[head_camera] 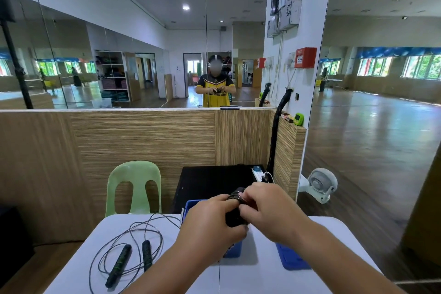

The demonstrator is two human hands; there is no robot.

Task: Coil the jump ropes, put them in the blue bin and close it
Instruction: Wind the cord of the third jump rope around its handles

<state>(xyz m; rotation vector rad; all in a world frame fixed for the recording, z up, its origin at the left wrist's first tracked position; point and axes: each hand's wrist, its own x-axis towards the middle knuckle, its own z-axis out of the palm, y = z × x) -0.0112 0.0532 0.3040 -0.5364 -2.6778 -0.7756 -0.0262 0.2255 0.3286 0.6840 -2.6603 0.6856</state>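
– Two ropes, where?
– One loose rope [128,253] sprawled on surface [250,277], left side, both handles among its loops. One coiled rope [235,216] held above the single bin [191,206].
– Hands?
– Both busy: left hand [210,224] curled round coiled rope, right hand [269,210] pinching its top. One lid [291,258] flat at right, off bin.

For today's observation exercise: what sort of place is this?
Probably a dance or exercise studio: big wall mirrors, a wide polished wooden floor, and a jump rope on the table.
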